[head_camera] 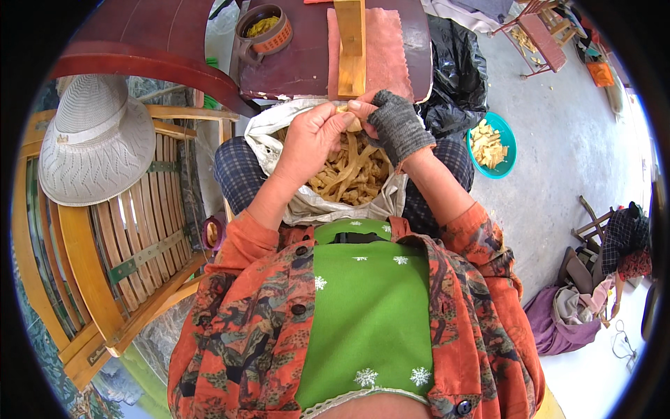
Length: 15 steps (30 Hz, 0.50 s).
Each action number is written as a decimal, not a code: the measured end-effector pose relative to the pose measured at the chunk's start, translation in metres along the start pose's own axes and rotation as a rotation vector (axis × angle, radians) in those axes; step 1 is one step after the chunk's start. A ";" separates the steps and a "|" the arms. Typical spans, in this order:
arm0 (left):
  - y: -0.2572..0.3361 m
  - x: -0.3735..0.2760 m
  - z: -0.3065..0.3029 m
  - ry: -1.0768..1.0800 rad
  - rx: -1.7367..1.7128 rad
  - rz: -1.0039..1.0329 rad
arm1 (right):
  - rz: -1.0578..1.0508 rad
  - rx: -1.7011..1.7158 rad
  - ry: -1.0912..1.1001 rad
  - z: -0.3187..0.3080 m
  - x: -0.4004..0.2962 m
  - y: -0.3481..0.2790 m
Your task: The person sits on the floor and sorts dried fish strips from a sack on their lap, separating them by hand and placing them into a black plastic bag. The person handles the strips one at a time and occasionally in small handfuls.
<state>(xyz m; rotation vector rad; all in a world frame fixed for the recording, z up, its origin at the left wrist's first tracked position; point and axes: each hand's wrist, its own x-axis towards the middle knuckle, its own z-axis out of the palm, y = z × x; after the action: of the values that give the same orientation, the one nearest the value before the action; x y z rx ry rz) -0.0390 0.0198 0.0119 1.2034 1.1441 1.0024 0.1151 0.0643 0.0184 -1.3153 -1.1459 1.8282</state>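
My bare left hand and my right hand, which wears a grey knitted fingerless glove, meet above an open sack. Between both sets of fingertips is a small pale-yellow piece; its exact kind is unclear. Below, the white woven sack sits between my knees, full of yellowish-brown strips that look like peelings. Just beyond my fingers, an upright wooden bar stands at the table's near edge on a pink cloth.
A dark red table holds a brown mug. Left is a slatted wooden chair with a pale sun hat. On the right are a black plastic bag, a teal basin of pale pieces, and another person.
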 end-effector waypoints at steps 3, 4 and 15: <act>0.011 -0.005 0.003 -0.072 -0.399 -0.118 | 0.126 0.295 -0.043 -0.005 0.000 0.001; 0.014 -0.008 0.003 -0.087 -0.591 -0.122 | 0.175 0.437 -0.065 -0.010 0.001 0.002; 0.022 -0.012 -0.014 0.150 0.519 0.274 | -0.052 -0.037 0.009 -0.012 0.004 -0.006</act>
<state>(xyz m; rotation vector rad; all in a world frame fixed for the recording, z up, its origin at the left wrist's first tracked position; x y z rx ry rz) -0.0549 0.0128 0.0354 1.7578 1.4378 1.0447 0.1249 0.0735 0.0204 -1.3009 -1.2036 1.7696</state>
